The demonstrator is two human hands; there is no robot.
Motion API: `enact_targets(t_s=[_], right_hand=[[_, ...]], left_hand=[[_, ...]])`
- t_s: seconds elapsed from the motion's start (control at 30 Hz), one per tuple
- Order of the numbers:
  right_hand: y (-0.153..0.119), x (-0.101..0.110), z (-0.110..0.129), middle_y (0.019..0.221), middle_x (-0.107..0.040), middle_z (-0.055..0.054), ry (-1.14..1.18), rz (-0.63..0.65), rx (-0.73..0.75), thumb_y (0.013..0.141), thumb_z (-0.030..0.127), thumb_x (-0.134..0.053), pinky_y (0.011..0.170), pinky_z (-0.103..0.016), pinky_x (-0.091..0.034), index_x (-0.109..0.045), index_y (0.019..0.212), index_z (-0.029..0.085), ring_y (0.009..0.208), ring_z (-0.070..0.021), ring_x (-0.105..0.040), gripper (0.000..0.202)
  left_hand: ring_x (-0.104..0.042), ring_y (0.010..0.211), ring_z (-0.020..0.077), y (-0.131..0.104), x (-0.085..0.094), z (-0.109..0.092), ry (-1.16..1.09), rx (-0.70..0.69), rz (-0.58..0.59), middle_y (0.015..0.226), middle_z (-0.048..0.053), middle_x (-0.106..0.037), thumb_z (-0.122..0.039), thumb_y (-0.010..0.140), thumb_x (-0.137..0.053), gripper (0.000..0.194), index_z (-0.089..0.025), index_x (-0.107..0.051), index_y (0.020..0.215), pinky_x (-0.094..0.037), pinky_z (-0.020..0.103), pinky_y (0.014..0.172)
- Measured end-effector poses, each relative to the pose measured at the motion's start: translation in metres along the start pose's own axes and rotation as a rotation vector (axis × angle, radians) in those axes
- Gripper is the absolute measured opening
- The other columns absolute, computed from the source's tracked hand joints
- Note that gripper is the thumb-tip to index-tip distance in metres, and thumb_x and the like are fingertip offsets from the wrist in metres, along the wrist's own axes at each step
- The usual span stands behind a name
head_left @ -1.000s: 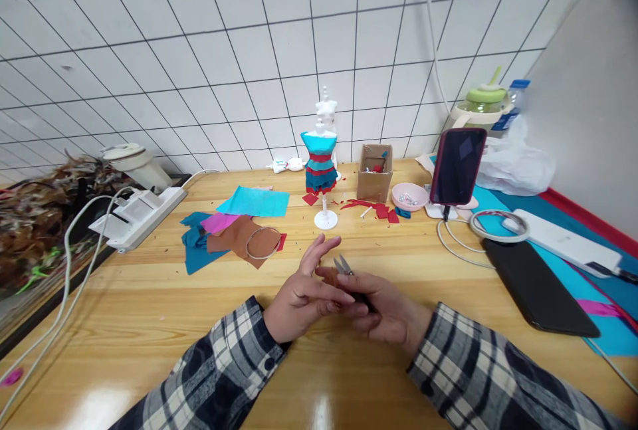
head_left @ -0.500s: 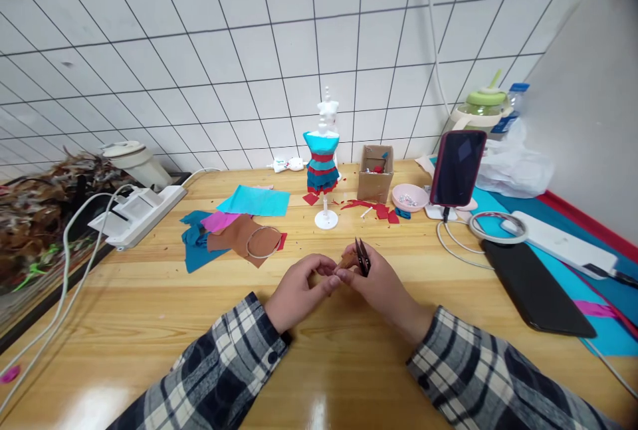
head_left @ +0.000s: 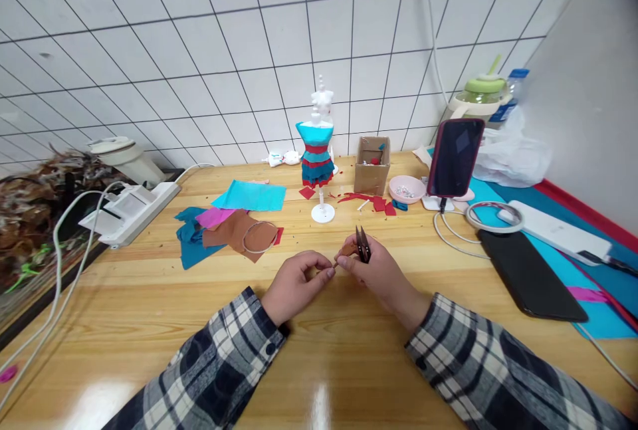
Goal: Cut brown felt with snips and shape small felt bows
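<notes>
My right hand (head_left: 381, 270) is closed around a pair of dark thread snips (head_left: 363, 245), whose two blades point up and away from me. Its thumb and forefinger also pinch a small piece of brown crepe paper (head_left: 349, 248). My left hand (head_left: 299, 282) is closed too, thumb and forefinger pinching the near end of that brown piece, so it spans the small gap between my fingertips. Beyond the hands stands a miniature white dress form (head_left: 322, 107) in a turquoise, red and teal tiered dress (head_left: 318, 157). Most of the brown piece is hidden behind my fingers.
Left of my hands lie brown (head_left: 234, 230), turquoise (head_left: 252, 196) and teal sheets with a thin hoop (head_left: 260, 252). Behind stand a cardboard box (head_left: 372, 177) and a pink dish of beads (head_left: 407, 184). A propped phone (head_left: 456, 157), tape roll (head_left: 468, 217) and black slab (head_left: 528, 270) sit right.
My fingertips have drawn slightly apart, so the brown piece now shows stretched between them. The whole view has shifted a little. Both hands keep their hold.
</notes>
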State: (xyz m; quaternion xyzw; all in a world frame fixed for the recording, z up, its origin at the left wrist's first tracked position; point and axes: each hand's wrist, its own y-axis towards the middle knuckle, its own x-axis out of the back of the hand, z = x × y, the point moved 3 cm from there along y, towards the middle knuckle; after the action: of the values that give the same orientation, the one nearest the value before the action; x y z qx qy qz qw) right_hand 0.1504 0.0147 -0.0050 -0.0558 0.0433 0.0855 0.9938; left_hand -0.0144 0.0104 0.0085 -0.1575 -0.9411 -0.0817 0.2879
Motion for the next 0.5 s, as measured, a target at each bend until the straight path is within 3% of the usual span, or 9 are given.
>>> enact_targets(t_s=[0.13,0.3,0.37,0.5], right_hand=[[0.0031,0.0031,-0.0012,0.08,-0.065,0.0,0.063,0.001,-0.055,0.074,0.031,-0.067,0.041,-0.02,-0.033,-0.05,0.09,0.019,0.044,-0.0052,-0.042,0.026],[0.0069,0.0075,-0.0016,0.089,-0.071,-0.005,-0.005,0.003,-0.009,0.074,0.026,-0.066,0.047,-0.022,-0.04,-0.05,0.094,0.019,0.054,-0.0089,-0.055,0.027],[0.0074,0.0087,-0.0011,0.091,-0.072,-0.006,-0.068,0.003,0.037,0.075,0.024,-0.064,0.053,-0.023,-0.044,-0.05,0.095,0.019,0.063,-0.0119,-0.061,0.025],[0.0043,0.0064,0.0029,0.091,-0.072,-0.005,-0.175,0.009,0.105,0.077,0.021,-0.062,0.07,-0.029,-0.049,-0.051,0.094,0.02,0.079,-0.0159,-0.067,0.02]], left_hand=[[-0.059,0.078,0.0168,0.0005,0.0027,0.0012,0.102,-0.031,-0.039,0.078,0.003,-0.067,-0.029,0.082,-0.059,0.013,-0.018,-0.064,0.077,-0.044,0.029,0.074],[-0.059,0.077,0.0176,0.0007,0.0058,0.0023,0.184,-0.03,-0.034,0.076,0.002,-0.066,-0.025,0.08,-0.058,0.011,-0.018,-0.062,0.073,-0.043,0.03,0.073],[-0.059,0.081,0.0195,-0.0001,0.0071,0.0011,0.217,-0.048,-0.02,0.081,0.004,-0.067,-0.027,0.079,-0.061,0.01,-0.018,-0.064,0.082,-0.044,0.033,0.077],[-0.058,0.096,0.0238,-0.0016,0.0095,-0.0045,0.231,-0.105,-0.044,0.1,0.008,-0.066,-0.038,0.078,-0.065,0.041,-0.019,-0.061,0.114,-0.043,0.038,0.087]])
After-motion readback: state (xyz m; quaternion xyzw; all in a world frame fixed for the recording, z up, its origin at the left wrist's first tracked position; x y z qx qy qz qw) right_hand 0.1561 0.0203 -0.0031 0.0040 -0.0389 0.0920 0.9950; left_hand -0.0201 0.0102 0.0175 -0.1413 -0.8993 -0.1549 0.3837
